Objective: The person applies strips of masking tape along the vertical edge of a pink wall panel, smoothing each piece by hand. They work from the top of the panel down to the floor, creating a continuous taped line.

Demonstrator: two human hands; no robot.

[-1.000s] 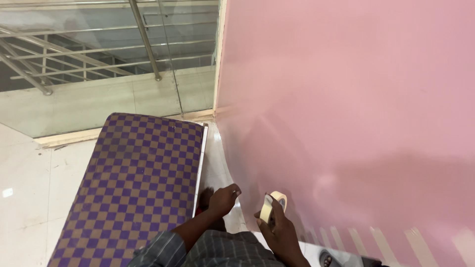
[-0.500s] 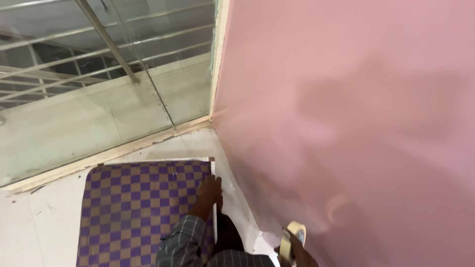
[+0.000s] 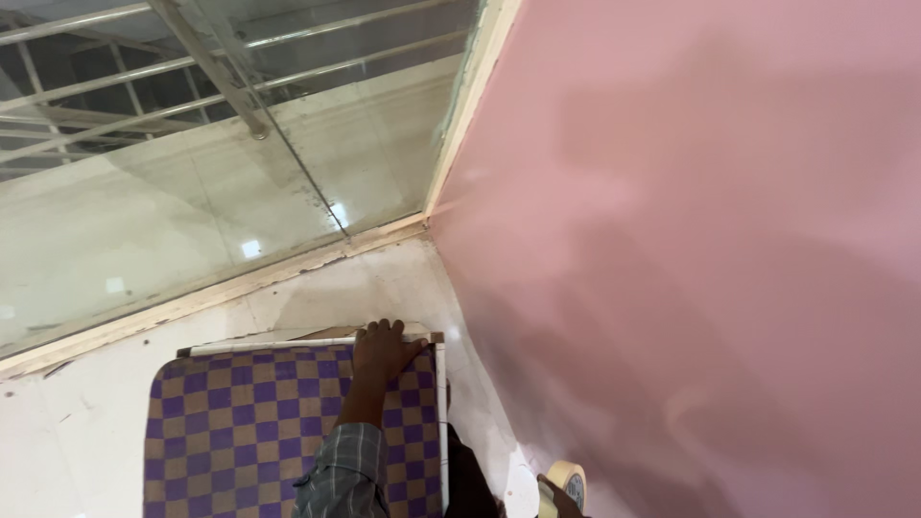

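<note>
Masking tape roll (image 3: 566, 482) sits at the very bottom edge of the head view, right of centre, just beside the foot of the pink wall (image 3: 710, 249). Right hand (image 3: 554, 506) is barely in frame under it, seems to be holding the roll, but so little shows that I can't tell how the fingers sit. Left hand (image 3: 382, 350) is lower centre, fingers fairly close together and laid flat, pressing on the top end of the purple and tan checkered cot (image 3: 269, 422) right at its white frame bar (image 3: 288, 345). Plaid sleeve (image 3: 336, 475) runs down to the bottom edge. Upper left is a glass panel (image 3: 221, 173) with metal railings (image 3: 192, 67) behind, and a wooden strip (image 3: 240, 288) along its base where it meets the pale floor (image 3: 86, 422). My read: this is the positioning bit, bracing on the cot to get in near the corner while the tape waits. Next move probably calls for freeing that left hand to find the tape's loose end, then lining it up carefully along an edge.
</note>
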